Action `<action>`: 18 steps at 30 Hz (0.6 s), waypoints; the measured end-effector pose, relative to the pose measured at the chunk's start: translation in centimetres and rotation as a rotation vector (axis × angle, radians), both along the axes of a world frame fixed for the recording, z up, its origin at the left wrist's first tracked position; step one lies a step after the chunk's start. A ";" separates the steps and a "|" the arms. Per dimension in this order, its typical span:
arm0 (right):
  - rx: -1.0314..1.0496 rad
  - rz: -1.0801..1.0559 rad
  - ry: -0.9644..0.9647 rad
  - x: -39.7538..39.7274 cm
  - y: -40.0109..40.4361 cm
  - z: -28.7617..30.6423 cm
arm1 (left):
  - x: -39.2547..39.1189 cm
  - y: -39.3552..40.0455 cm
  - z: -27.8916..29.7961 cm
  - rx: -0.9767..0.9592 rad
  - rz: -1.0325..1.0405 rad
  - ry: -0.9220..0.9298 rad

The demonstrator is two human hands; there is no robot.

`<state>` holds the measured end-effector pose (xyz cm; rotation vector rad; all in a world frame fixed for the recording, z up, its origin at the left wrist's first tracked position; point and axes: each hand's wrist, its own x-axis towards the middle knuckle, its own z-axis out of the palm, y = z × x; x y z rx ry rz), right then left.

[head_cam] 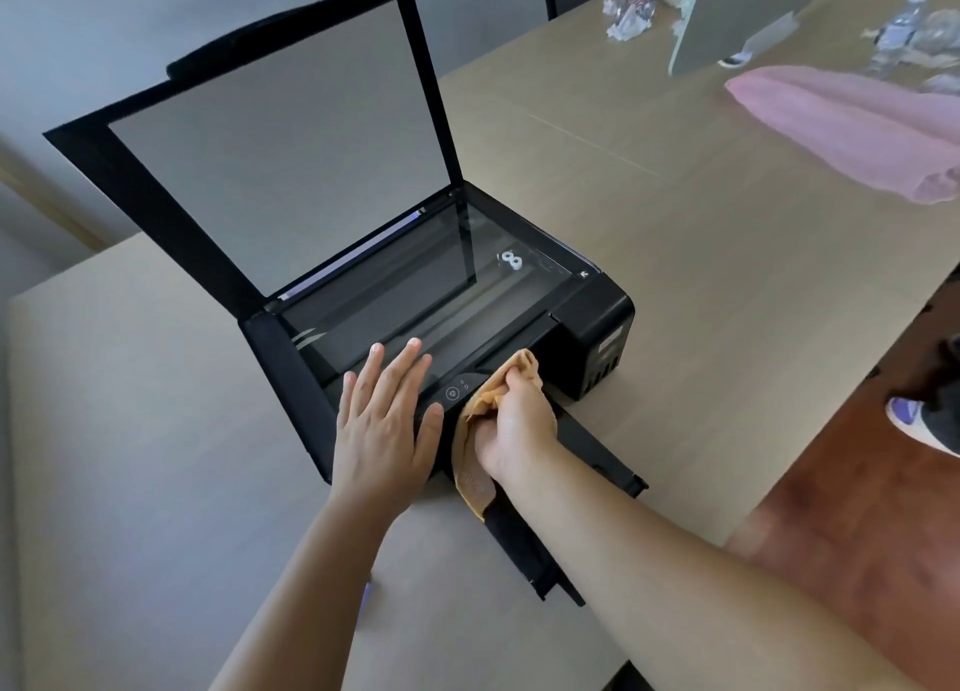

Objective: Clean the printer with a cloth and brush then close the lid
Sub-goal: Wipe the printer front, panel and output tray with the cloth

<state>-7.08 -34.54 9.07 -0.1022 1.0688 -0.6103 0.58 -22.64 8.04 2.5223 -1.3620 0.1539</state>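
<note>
A black printer (592,327) sits on the beige table (701,285), its scanner lid (270,139) standing open and tilted back to the left. The scanner glass (415,295) is exposed. My left hand (384,415) lies flat, fingers spread, on the printer's front left corner beside the control panel. My right hand (514,420) grips a bunched orange cloth (475,475) and presses it against the printer's front, just right of the power button. The black output tray (597,446) sticks out under my right wrist. No brush is in view.
A pink cloth (852,129) lies at the far right of the table. Crumpled plastic bottles and wrappers (631,7) sit at the far end, near a grey monitor back (737,10). Someone's shoe (914,420) stands on the reddish floor at the right.
</note>
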 end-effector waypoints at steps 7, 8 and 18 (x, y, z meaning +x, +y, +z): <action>0.060 0.006 0.031 0.5 1.9 1.3 | 0.0 0.2 0.2 -0.019 0.008 0.009; 0.117 0.027 0.015 0.6 3.0 1.2 | 0.0 0.3 0.2 -0.025 0.011 0.011; 0.156 0.048 0.051 0.3 3.4 1.6 | 0.4 1.8 0.5 -0.140 0.076 0.080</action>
